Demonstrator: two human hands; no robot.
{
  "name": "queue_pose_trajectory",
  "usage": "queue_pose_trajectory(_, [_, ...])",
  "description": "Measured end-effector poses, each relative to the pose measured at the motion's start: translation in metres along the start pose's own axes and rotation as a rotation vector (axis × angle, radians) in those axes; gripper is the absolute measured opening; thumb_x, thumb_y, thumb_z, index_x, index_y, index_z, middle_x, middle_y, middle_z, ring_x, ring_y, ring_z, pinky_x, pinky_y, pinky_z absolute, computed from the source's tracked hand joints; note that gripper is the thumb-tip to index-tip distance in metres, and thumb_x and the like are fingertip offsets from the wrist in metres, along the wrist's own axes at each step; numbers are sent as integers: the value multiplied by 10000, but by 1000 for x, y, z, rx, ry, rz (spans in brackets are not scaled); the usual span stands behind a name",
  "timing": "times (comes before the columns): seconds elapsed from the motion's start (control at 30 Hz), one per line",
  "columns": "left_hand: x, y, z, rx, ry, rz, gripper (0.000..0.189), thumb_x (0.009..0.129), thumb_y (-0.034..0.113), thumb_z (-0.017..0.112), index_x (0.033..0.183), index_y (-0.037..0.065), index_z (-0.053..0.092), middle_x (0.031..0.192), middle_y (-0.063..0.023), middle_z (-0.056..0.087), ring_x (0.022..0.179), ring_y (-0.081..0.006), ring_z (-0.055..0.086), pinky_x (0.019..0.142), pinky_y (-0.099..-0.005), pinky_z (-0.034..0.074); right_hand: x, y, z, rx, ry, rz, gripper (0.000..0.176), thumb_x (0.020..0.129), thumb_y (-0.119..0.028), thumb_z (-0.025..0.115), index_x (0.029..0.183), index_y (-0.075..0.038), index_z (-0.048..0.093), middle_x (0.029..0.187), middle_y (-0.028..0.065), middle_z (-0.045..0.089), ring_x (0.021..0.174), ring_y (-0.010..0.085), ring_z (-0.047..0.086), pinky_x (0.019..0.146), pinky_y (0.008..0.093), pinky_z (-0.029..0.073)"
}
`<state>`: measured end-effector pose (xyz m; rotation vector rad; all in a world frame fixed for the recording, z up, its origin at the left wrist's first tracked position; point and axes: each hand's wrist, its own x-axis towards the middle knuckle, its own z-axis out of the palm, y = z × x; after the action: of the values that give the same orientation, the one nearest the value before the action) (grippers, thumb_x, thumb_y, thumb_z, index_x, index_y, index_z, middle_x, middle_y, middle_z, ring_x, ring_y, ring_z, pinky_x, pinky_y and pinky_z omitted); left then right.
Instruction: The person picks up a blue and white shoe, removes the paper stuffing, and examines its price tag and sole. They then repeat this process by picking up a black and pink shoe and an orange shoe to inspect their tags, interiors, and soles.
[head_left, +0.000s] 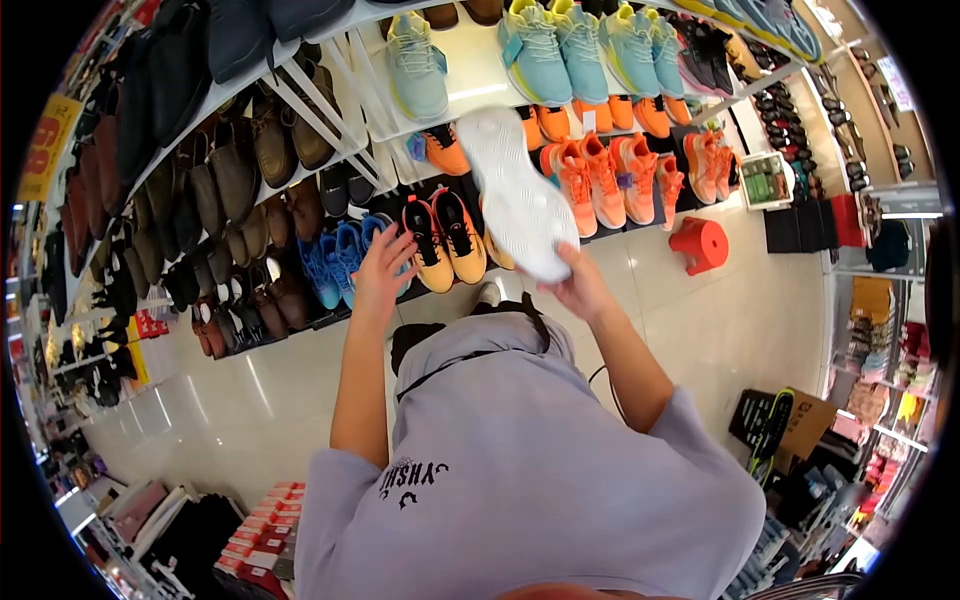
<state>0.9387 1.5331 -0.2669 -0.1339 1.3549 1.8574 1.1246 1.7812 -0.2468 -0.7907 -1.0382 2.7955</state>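
In my right hand [582,287] is a shoe [520,190], gripped at its lower end, with its white, wavy-patterned sole turned toward me. Its upper is hidden behind the sole. My left hand [383,268] is raised with the fingers spread, holding nothing, in front of the blue sneakers [335,262]. Just right of that hand stand yellow-orange sneakers with black openings [445,240] on the lower shelf. Orange-pink sneakers [605,178] line the shelf right of the held shoe. Above sit light blue and yellow sneakers [560,50], including a lone one [416,68] at the left.
Dark and brown shoes [235,185] fill the rack on the left. A red stool [699,246] stands on the tiled floor [660,300] at right. Red shoe boxes [265,535] are stacked at lower left, and a cardboard box [805,425] is at lower right.
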Motion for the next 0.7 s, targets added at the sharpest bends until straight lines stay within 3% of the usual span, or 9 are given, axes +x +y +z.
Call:
queue_pose_trajectory(0.07, [-2, -53, -47, 73, 206, -32, 666, 922, 535, 464, 1394, 77, 358, 1358, -117, 476, 1225, -246, 469, 989, -422, 383, 42, -29, 11, 43, -49, -6, 526, 912, -337, 571, 1296, -14, 414, 1181, 149, 593, 983, 259, 641, 693, 312, 571])
queue_pose_trajectory(0.17, [-31, -176, -147, 173, 595, -222, 424, 907, 459, 506, 1152, 115, 552, 1079, -42, 593, 1001, -172, 537, 859, -410, 437, 130, -64, 13, 57, -158, -6, 533, 924, -317, 558, 1340, -35, 379, 1256, 164, 546, 1097, 307, 593, 752, 294, 575])
queue_pose_trajectory(0.2, [-57, -214, -166, 212, 755, -248, 286, 897, 400, 506, 936, 124, 567, 814, -18, 576, 690, -157, 528, 597, -333, 433, 158, -77, 19, 72, -182, -2, 505, 920, -304, 567, 1322, -49, 397, 1252, 148, 550, 1091, 291, 592, 776, 296, 557])
queue_pose_trajectory(0.23, [-85, -272, -209, 382, 779, -295, 287, 894, 389, 501, 903, 113, 580, 779, -27, 574, 666, -158, 528, 606, -320, 437, 185, -89, 26, 89, -205, 0, 478, 917, -292, 575, 1304, -64, 415, 1248, 132, 554, 1086, 276, 592, 801, 297, 538])
queue_pose_trajectory(0.27, [-119, -329, -244, 172, 820, -425, 331, 887, 408, 505, 916, 97, 611, 791, -45, 610, 708, -188, 555, 673, -313, 460, 216, -99, 30, 91, -222, -2, 478, 917, -292, 575, 1304, -64, 415, 1248, 132, 554, 1086, 276, 592, 801, 297, 538])
queue_pose_trajectory(0.3, [-155, -352, -245, 174, 843, -550, 328, 887, 406, 505, 933, 98, 606, 809, -46, 609, 726, -192, 554, 681, -321, 458, 247, -105, 29, 126, -181, -5, 483, 903, -284, 598, 1301, -76, 419, 1246, 129, 545, 1088, 276, 583, 820, 313, 534])
queue_pose_trajectory(0.43, [-230, -367, -198, 176, 813, -809, 325, 889, 399, 507, 999, 104, 586, 881, -52, 606, 798, -207, 553, 715, -354, 450, 306, -100, 24, 160, -48, 33, 515, 864, -261, 661, 1295, -104, 426, 1257, 113, 509, 1124, 283, 538, 905, 377, 501])
queue_pose_trajectory(0.47, [-237, -367, -190, 178, 797, -820, 326, 890, 397, 507, 1015, 105, 581, 899, -54, 605, 816, -211, 553, 723, -363, 449, 308, -92, 25, 153, -5, -8, 535, 846, -241, 684, 1293, -96, 429, 1272, 100, 501, 1141, 296, 514, 958, 423, 458])
queue_pose_trajectory(0.7, [-215, -351, -182, 182, 725, -724, 360, 893, 384, 510, 1130, 116, 546, 1025, -64, 599, 942, -238, 551, 783, -421, 435, 309, -55, -4, -167, 80, -50, 582, 813, -164, 700, 1307, -63, 409, 1261, 121, 490, 1135, 296, 506, 969, 459, 417])
